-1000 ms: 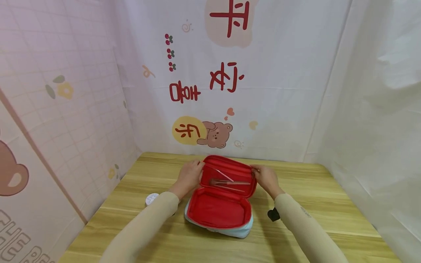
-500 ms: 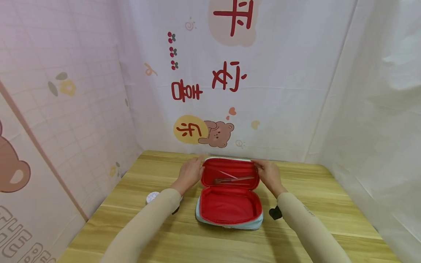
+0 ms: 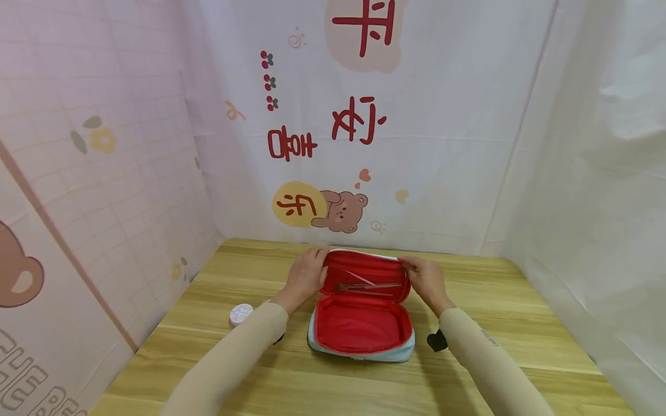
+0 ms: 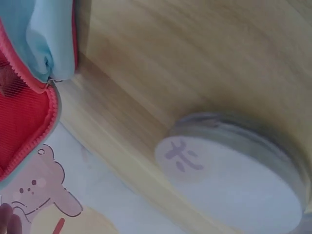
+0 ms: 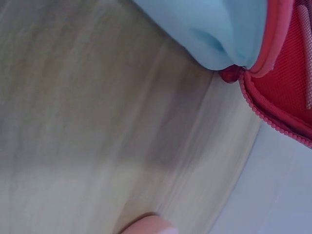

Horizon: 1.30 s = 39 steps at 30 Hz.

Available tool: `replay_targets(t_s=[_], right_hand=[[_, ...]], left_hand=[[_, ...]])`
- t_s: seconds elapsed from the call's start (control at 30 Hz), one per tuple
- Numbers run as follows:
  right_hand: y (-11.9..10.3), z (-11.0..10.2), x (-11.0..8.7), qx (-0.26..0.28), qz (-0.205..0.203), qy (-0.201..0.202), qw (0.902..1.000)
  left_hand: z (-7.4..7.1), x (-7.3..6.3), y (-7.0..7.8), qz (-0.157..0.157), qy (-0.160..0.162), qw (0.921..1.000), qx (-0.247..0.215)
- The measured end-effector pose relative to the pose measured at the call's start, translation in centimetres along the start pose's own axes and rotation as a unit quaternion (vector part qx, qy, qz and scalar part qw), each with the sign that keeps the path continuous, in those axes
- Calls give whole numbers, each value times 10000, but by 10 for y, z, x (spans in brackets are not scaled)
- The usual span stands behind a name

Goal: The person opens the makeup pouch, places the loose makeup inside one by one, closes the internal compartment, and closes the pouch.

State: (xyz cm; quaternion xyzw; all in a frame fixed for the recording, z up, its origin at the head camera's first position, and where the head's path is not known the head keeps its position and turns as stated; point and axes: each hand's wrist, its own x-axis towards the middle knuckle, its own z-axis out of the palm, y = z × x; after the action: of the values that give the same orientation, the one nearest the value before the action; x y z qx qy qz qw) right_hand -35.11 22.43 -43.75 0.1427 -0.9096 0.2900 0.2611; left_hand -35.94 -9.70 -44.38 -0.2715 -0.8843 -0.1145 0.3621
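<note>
Brushes [image 3: 366, 285] lie behind mesh [image 4: 22, 119] in the raised lid [image 3: 364, 261] of a red-lined case [image 3: 364, 329] on the table [image 3: 520, 341]; left hand [image 3: 306, 276] and right hand [image 3: 426, 282], apart, grip the lid's 2 upper corners.

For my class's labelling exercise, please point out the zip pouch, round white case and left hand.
Zip pouch [image 3: 361, 328], head view: bare red floor.
Round white case [image 3: 241, 314], head view: top face.
Left hand [image 3: 304, 275], head view: back of hand.
</note>
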Motion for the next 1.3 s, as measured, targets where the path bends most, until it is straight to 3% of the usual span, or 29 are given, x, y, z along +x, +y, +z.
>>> replay_targets(t_s=[0.47, 0.63, 0.77, 0.9, 1.03, 1.1, 1.2, 1.3], right_hand=[[7, 2, -6, 93, -88, 119, 9998], [5, 1, -9, 125, -86, 209, 9997], [4, 0, -10, 175, 2, 189, 9997], [3, 0, -11, 195, 0, 212, 9996], [4, 1, -12, 207, 15, 207, 9996], [4, 1, -12, 205, 33, 182, 9996], [4, 1, -13, 175, 27, 145, 9997], [4, 1, -13, 105, -1, 139, 9998]], left_hand=[[5, -8, 0, -551, -596, 9964, -251], [7, -8, 0, -443, -342, 9981, -241], [8, -9, 1, 76, 283, 9995, -67], [8, -7, 8, 1100, 542, 9922, 234], [9, -4, 18, 2091, 285, 9760, 541], [11, -3, 22, 2355, -1, 9694, 690], [12, -2, 30, 2360, -542, 9661, 902], [12, 1, 37, 2113, -947, 9677, 999]])
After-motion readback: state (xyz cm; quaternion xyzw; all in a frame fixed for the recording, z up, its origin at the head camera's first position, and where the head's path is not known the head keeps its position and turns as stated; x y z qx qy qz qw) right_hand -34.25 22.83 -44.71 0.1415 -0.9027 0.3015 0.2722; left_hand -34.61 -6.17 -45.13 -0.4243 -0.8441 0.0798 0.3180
